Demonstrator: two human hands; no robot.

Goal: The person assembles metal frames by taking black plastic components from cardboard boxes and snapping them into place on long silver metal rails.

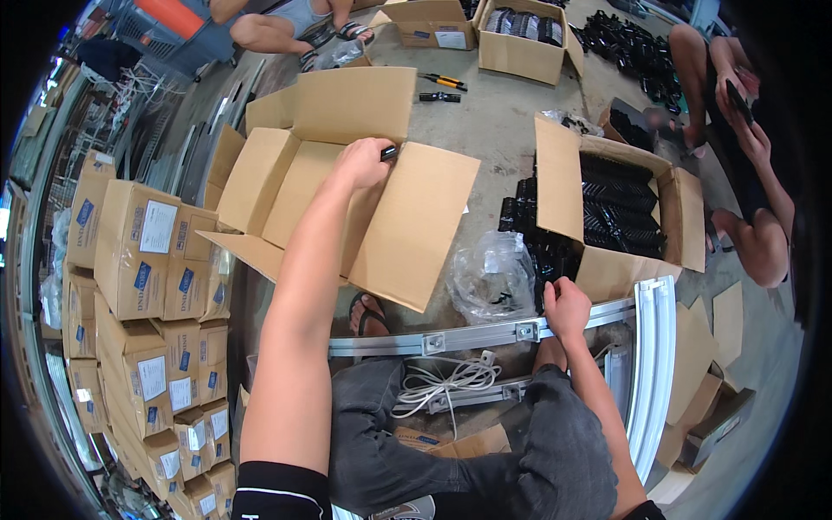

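My left hand (pixel 362 163) reaches to the far right corner of an open cardboard box (pixel 282 186), whose visible inside is bare. Its fingers are closed on a small glossy black part (pixel 388 153), of which only the end shows. Nearer to me, my right hand (pixel 568 307) is curled with the fingertips together, beside a pile of glossy black parts (pixel 520 208). Whatever those fingers hold, if anything, I cannot make out. A second open box (pixel 607 276), to the right, is filled with rows of black parts (pixel 617 204). Between the boxes lies a clear plastic bag (pixel 492 277).
Stacked closed cartons (pixel 143 260) stand at the left. A metal profile frame (pixel 468 341) crosses before my knees, with a coiled white cable (pixel 446 381) beneath. One person (pixel 286 30) sits at the back, another (pixel 754 147) at the right. Orange-and-black tools (pixel 444 81) lie on the floor.
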